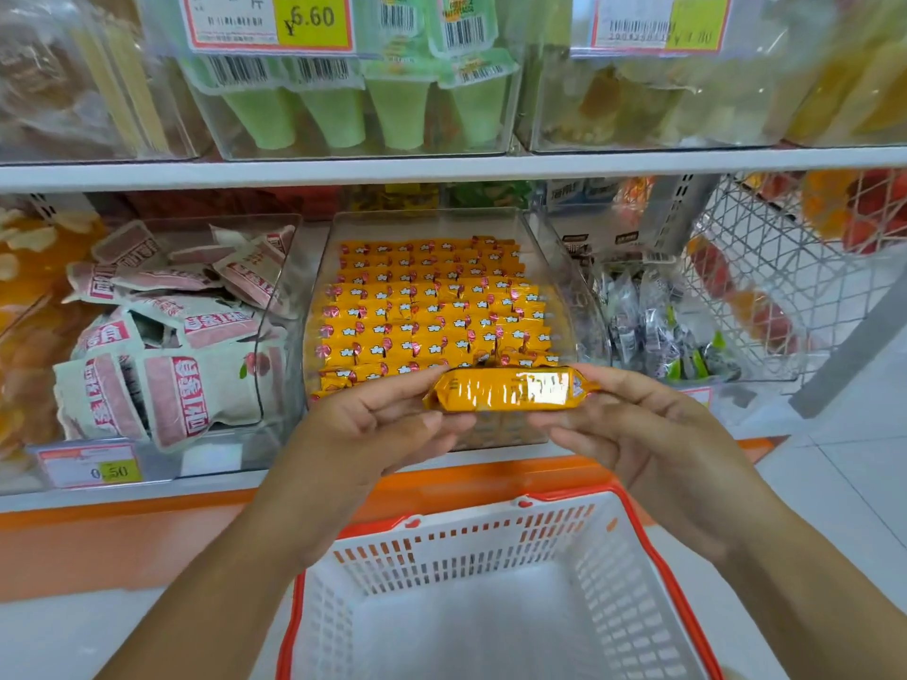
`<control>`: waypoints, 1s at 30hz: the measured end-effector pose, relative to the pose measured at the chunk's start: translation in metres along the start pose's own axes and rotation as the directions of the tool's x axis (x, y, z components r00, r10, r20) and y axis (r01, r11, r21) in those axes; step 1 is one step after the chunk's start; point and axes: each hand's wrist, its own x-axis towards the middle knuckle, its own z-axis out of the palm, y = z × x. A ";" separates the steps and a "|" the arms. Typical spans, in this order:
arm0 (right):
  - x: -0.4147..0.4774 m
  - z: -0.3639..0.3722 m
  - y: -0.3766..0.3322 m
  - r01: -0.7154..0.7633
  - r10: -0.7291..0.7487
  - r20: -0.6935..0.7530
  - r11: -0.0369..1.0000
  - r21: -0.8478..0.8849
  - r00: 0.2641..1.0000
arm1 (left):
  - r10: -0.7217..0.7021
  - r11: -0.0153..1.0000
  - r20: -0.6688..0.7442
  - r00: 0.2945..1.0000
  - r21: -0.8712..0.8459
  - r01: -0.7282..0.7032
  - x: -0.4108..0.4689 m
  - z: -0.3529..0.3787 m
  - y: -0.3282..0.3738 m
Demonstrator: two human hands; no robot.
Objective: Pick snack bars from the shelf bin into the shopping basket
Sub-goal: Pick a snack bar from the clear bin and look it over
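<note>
1 snack bar (505, 390) pinched in fingers (623, 382) of left hand (363, 434) and right hand (653, 434); tag (267, 22) reads 6.60

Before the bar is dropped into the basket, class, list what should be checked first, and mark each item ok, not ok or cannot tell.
1. Grip on the snack bar: ok. The left hand and the right hand each pinch one end.
2. Bar out of the shelf bin: ok. It is held in front of the bin's clear front wall.
3. Bar directly above the shopping basket: cannot tell. Depth is unclear from this view.
4. Basket mouth open: ok. Nothing covers it.
5. Wrapper intact: cannot tell. Glare hides part of it.
</note>
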 end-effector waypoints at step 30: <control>-0.001 0.002 0.007 0.099 -0.098 0.016 0.986 -0.131 0.995 | 0.054 0.998 -0.208 0.977 -0.011 -0.057 -0.004 0.008 -0.002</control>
